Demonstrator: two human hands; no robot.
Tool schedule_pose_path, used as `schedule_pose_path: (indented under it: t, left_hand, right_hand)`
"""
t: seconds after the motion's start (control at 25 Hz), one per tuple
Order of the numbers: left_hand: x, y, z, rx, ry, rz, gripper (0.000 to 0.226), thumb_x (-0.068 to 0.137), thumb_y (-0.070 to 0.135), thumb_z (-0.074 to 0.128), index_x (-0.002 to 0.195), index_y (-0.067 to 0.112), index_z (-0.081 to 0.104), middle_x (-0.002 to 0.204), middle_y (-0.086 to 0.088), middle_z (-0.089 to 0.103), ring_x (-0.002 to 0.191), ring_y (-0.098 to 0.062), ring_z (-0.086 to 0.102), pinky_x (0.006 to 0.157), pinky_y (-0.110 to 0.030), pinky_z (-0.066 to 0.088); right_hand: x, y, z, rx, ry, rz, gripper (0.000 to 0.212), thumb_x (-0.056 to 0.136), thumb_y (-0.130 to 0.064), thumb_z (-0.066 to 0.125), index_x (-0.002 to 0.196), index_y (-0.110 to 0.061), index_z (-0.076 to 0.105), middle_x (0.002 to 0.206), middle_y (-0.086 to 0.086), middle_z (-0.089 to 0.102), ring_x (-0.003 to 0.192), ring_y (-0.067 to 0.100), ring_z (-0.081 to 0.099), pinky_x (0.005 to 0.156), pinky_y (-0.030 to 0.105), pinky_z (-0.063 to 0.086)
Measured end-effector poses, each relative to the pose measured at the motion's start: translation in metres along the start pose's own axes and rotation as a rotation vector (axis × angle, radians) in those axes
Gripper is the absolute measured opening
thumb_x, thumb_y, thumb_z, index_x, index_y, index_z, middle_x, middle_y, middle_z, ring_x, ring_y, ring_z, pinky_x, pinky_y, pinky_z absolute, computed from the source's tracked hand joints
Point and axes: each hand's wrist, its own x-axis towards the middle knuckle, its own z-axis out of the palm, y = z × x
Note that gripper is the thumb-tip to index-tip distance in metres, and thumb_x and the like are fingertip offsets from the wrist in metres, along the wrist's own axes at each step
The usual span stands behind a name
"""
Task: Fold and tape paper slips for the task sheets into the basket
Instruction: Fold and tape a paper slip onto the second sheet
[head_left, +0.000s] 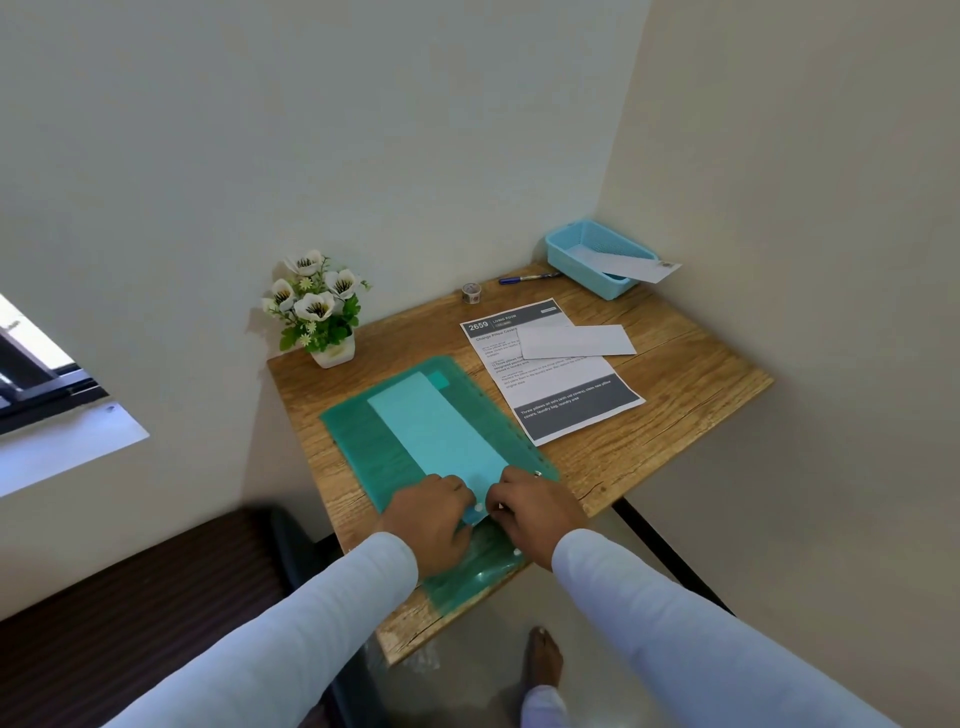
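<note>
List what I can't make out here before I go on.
- Head view: whether the fingers of the left hand and right hand grip anything; the hands' own backs hide them.
- Head view: near end of the paper in the green folder, covered by both hands.
- Head view: task sheet small print, too small, partly under a folded slip.

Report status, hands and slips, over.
Left hand, right hand at near end of paper slip in green folder; grip unclear. One folded slip in basket, second slip on task sheet. Tape roll, pen far off, nothing blocking.
</note>
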Motion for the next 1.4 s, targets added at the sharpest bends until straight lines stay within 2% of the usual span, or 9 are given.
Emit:
schedule_pose_path:
  t: [0.24,0.36,0.48,0.64,0.76,0.88,0.96,1.2,1.4]
  left_hand:
    - [0.0,0.004,0.004,0.023,0.028,-0.038,0.039,0.095,0.049,0.047,0.126,0.026,0.054,0.125,0.004,0.055,0.108,-0.02,0.054,0.076,-0.033,0.05]
    - [0.003,0.004,0.006,0.045,0.023,-0.049,0.037,0.096,0.046,0.05,0.126,0.027,0.053,0.126,0.004,0.055,0.109,-0.02,0.053,0.077,-0.034,0.051]
    - [0.005,0.003,0.007,0.037,0.039,-0.049,0.035,0.096,0.048,0.05,0.126,0.028,0.053,0.125,0.006,0.056,0.108,-0.018,0.052,0.075,-0.033,0.05]
    - [0.002,0.001,0.013,-0.022,0.071,-0.081,0.041,0.096,0.049,0.053,0.133,0.03,0.051,0.136,0.009,0.053,0.12,-0.017,0.049,0.087,-0.03,0.052]
    - [0.001,0.003,0.015,-0.048,0.073,-0.131,0.054,0.096,0.048,0.058,0.144,0.03,0.043,0.156,0.002,0.037,0.137,-0.023,0.041,0.1,-0.036,0.051]
    - [0.001,0.007,0.013,-0.069,0.07,-0.201,0.08,0.092,0.049,0.066,0.157,0.031,0.021,0.169,-0.001,0.008,0.146,-0.031,0.036,0.107,-0.043,0.05]
    - [0.002,0.008,0.013,-0.084,0.074,-0.213,0.093,0.09,0.049,0.069,0.16,0.031,0.009,0.17,-0.001,-0.001,0.145,-0.031,0.036,0.106,-0.043,0.051]
    - [0.001,0.008,0.01,-0.059,0.048,-0.207,0.094,0.092,0.052,0.064,0.161,0.031,0.005,0.171,-0.001,-0.001,0.146,-0.03,0.035,0.106,-0.041,0.049]
    - [0.001,0.007,0.009,-0.06,0.031,-0.215,0.09,0.09,0.056,0.065,0.159,0.03,0.014,0.17,0.001,0.006,0.147,-0.029,0.036,0.11,-0.044,0.047]
  right_hand:
    - [-0.001,0.005,-0.015,0.042,-0.069,-0.134,0.01,0.099,-0.027,0.058,0.103,-0.028,0.068,0.111,-0.005,0.061,0.103,0.022,0.051,0.088,0.034,0.046]
    - [-0.007,0.009,-0.035,0.194,-0.21,-0.097,0.007,0.098,-0.025,0.06,0.097,-0.031,0.064,0.102,-0.008,0.067,0.095,0.018,0.059,0.084,0.034,0.051]
    - [-0.011,0.014,-0.05,0.284,-0.217,-0.019,0.007,0.097,-0.027,0.063,0.095,-0.032,0.06,0.1,-0.01,0.068,0.094,0.016,0.063,0.084,0.035,0.057]
    - [-0.014,0.013,-0.048,0.074,-0.198,0.067,0.015,0.099,-0.023,0.063,0.11,-0.032,0.06,0.121,-0.002,0.064,0.108,0.026,0.06,0.091,0.036,0.057]
    - [-0.013,0.013,-0.044,0.037,-0.188,0.078,0.018,0.101,-0.019,0.059,0.116,-0.025,0.066,0.126,0.002,0.064,0.114,0.029,0.061,0.092,0.036,0.056]
    - [-0.008,0.017,-0.054,0.125,-0.197,0.057,0.012,0.1,-0.023,0.06,0.107,-0.024,0.07,0.108,-0.001,0.066,0.099,0.023,0.062,0.078,0.03,0.048]
    - [-0.007,0.023,-0.064,0.239,-0.199,0.051,0.008,0.094,-0.023,0.066,0.1,-0.025,0.071,0.098,-0.003,0.067,0.092,0.021,0.062,0.076,0.031,0.05]
    - [-0.008,0.032,-0.084,0.76,-0.049,0.225,0.014,0.084,-0.01,0.081,0.096,-0.009,0.073,0.089,-0.002,0.071,0.089,0.019,0.067,0.079,0.031,0.056]
    - [-0.011,0.036,-0.063,0.69,-0.117,0.284,0.014,0.081,-0.011,0.084,0.092,-0.015,0.076,0.097,0.002,0.077,0.096,0.023,0.072,0.093,0.04,0.059]
